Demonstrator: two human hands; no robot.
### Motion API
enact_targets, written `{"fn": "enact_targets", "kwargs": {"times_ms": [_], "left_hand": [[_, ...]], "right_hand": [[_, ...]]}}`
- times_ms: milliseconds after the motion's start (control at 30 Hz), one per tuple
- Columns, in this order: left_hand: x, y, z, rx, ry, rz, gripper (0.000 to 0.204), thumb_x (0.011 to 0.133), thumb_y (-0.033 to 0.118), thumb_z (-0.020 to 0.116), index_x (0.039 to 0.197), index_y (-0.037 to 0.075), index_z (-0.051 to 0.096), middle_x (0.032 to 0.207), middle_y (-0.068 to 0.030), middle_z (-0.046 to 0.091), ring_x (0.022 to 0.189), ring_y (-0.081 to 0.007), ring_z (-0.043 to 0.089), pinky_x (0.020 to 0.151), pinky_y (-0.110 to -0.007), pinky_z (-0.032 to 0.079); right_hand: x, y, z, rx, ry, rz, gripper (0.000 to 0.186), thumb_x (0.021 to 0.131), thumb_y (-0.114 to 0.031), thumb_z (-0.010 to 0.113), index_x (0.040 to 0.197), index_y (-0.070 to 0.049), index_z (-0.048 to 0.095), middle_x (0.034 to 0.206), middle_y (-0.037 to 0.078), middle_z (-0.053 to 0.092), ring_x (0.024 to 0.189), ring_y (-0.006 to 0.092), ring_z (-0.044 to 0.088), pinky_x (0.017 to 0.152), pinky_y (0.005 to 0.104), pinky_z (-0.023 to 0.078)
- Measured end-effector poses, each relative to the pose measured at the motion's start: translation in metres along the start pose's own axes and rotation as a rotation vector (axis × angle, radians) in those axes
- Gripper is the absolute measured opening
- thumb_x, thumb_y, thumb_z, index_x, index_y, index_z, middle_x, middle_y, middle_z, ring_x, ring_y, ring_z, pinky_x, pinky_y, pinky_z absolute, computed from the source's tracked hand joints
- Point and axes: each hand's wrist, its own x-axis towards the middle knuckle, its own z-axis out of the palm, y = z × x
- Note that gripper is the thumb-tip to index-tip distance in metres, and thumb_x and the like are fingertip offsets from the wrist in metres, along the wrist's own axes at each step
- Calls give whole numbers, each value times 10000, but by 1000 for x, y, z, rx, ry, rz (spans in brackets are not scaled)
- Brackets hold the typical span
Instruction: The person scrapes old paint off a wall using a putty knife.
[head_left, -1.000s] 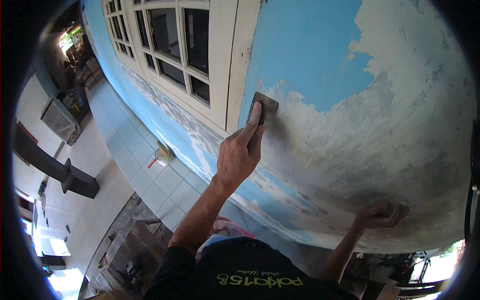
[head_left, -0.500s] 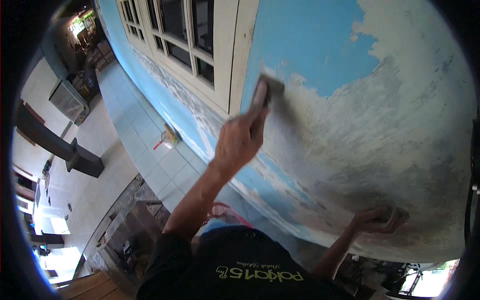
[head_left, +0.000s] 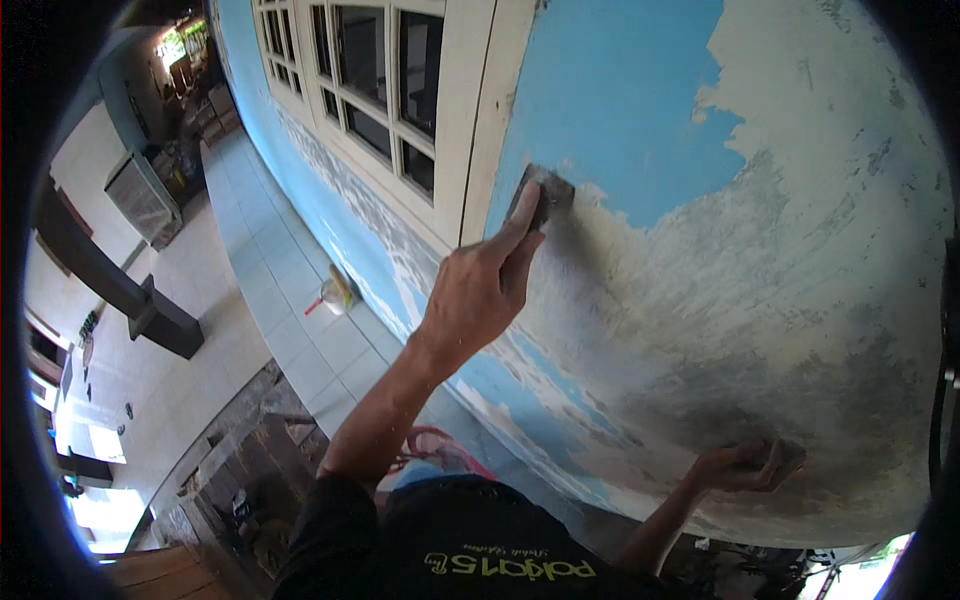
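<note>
One flat, rectangular pad (head_left: 556,200) touches mottled plaster (head_left: 700,290).

A walkway of pale blue tiles (head_left: 258,225) carries a clear container (head_left: 334,298) with a red piece (head_left: 313,306) jutting out. On the lower, pale floor (head_left: 222,290) stand a dark pillar (head_left: 166,318) and a boxy cabinet (head_left: 143,200).

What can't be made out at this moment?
Head view throughout:
Dark flat block in the left hand: its far face, hidden by its body.
Right hand: whether it holds anything, hidden by its curl.
Window: its top, cut off by the upper edge.
Clear container: contents, too small.
</note>
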Motion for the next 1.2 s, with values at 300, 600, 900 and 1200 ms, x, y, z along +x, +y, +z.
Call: {"fn": "enact_targets", "kwargs": {"times_ms": [300,600,900,1200], "left_hand": [[-3,5,2,-8,-40,-36,546,932,101,579,1444,96,387,819,-267,675,693,-311,704,613,-401,553],[-1,14,1,28,-2,39,509,949,101,562,1431,67,403,682,-198,658,488,-218,619,470,-346,485],[-3,21,2,51,-38,7,507,956,117,553,1434,55,394,717,-220,666,501,-216,637,473,-346,485],[-1,21,0,50,-9,78,528,956,127,554,1451,92,373,705,-180,670,502,-249,641,500,-357,498]], "right_hand": [[-7,3,-1,-39,5,50,292,1004,-247,426,1183,-29,500,1219,212,470,1269,409,430,1089,603,304],[-5,-1,-2,-17,4,21,265,1010,-223,413,1195,-41,470,1240,199,441,1268,400,426,1092,597,305],[-8,2,-5,-12,-7,43,255,1005,-210,429,1205,-58,475,1269,191,406,1284,404,402,1083,587,328],[-12,11,-9,-14,-37,17,301,1016,-277,389,1210,-67,484,1299,188,371,1317,426,350,1068,593,338]]}}
